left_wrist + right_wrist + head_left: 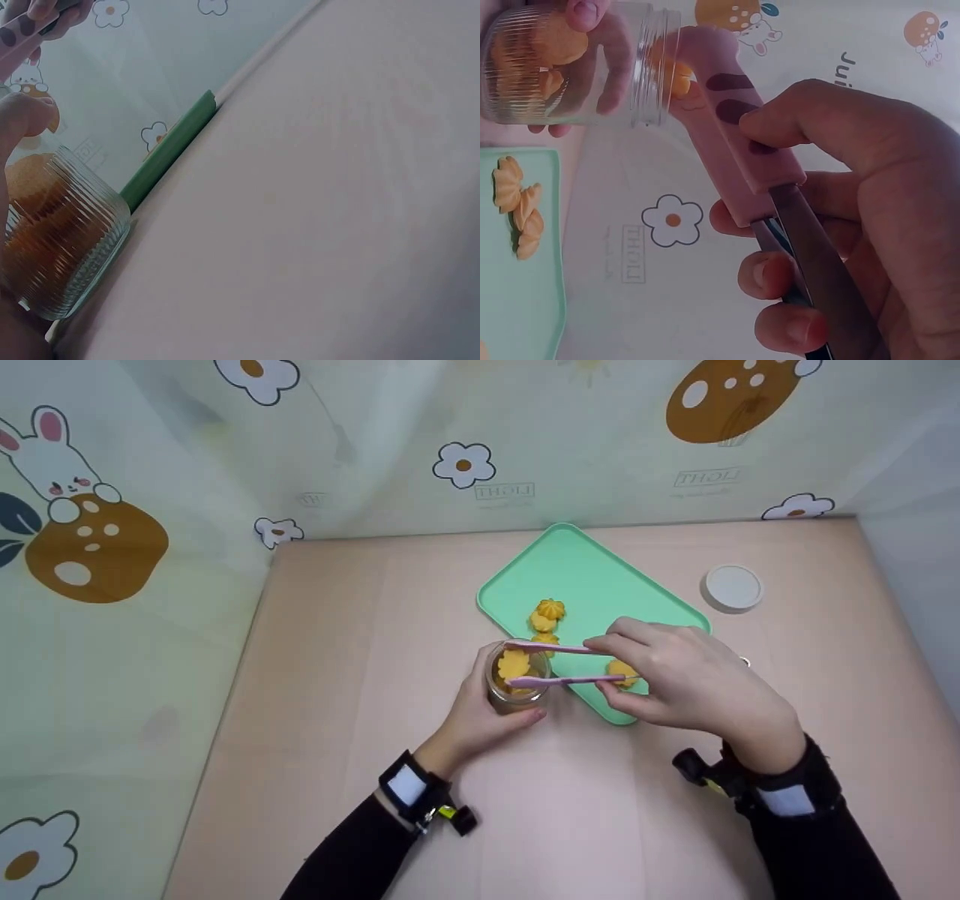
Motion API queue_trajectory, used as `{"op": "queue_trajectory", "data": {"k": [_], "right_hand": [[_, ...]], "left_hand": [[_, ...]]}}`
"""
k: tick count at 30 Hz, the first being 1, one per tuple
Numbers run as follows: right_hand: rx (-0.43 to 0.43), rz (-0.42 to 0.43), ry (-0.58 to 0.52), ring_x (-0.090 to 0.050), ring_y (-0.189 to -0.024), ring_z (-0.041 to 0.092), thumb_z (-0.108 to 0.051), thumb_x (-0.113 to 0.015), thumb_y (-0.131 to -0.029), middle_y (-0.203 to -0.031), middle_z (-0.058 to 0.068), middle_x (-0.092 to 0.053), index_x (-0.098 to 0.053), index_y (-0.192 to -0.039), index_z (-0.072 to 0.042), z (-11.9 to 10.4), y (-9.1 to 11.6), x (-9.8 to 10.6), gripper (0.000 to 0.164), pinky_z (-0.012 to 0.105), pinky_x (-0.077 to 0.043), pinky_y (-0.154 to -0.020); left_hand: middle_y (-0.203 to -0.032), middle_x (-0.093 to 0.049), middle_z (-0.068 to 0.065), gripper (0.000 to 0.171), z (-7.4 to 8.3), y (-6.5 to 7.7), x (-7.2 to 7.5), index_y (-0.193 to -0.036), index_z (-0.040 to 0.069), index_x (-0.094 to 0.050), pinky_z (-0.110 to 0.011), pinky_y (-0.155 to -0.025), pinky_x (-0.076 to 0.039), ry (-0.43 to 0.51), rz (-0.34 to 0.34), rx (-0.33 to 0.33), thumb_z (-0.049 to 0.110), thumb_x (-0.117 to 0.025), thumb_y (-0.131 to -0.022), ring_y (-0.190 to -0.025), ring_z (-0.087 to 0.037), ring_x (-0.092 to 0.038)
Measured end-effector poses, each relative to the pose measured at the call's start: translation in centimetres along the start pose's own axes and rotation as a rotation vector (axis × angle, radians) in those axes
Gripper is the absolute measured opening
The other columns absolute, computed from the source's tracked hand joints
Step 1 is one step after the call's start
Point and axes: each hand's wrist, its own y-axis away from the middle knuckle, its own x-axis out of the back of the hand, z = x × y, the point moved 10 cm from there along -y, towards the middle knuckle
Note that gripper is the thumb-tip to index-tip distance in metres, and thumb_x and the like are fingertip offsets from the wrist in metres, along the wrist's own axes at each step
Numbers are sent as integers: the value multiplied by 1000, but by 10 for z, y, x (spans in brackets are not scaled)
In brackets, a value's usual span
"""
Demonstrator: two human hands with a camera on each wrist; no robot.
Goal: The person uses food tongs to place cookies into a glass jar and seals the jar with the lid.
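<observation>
At the centre of the head view, the left hand (480,709) wraps around a ribbed glass jar (514,679) on the table, while the right hand (690,679) squeezes pink tongs (559,664) on a yellow cookie (514,664) at the jar's mouth. This looks like the dropping-in step. Next the tongs need to ease apart over the opening; more cookies (547,615) wait on the green tray (592,577) just right of the jar.

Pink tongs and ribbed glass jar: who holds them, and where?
Right hand grips the pink tongs by their rear arms; left hand wraps the ribbed glass jar's side.
</observation>
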Motion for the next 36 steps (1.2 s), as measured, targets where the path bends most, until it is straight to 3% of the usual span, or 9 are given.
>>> {"op": "queue_trajectory", "data": {"k": [16, 25, 31, 36], "right_hand": [[-29, -17, -33, -60, -79, 12, -26, -81, -93, -106, 1, -69, -77, -126, -9, 5, 2, 0, 37, 29, -52, -61], [-44, 85, -49, -61, -80, 11, -29, -83, -96, -108, 1, -70, -77, -126, -11, 9, -2, 7, 35, 28, -53, -62], [-106, 184, -10, -67, -78, 18, -27, -81, -96, -106, 6, -71, -74, -123, -8, 33, 0, 11, 33, 33, -54, -58], [-211, 190, 2, -68, -76, 23, -22, -76, -93, -101, 9, -70, -72, -120, -5, 61, 6, 4, 33, 37, -56, -58]], "left_hand": [[-148, -62, 3, 95, 3, -1, 0, -157, 17, -44, -43, -123, -39, -1, -2, -36, 23, -99, -80, -139, -18, -55], [-149, -61, 4, 97, 3, -1, 0, -158, 17, -42, -44, -124, -39, -3, -9, -46, 23, -99, -80, -139, -17, -56], [-149, -61, 2, 94, 5, -2, 1, -155, 14, -46, -44, -124, -39, -12, 6, -59, 24, -99, -79, -140, -19, -56], [-149, -61, 3, 93, 4, -2, 0, -155, 15, -47, -44, -125, -38, -6, 8, -49, 25, -100, -79, -141, -18, -55]]}}
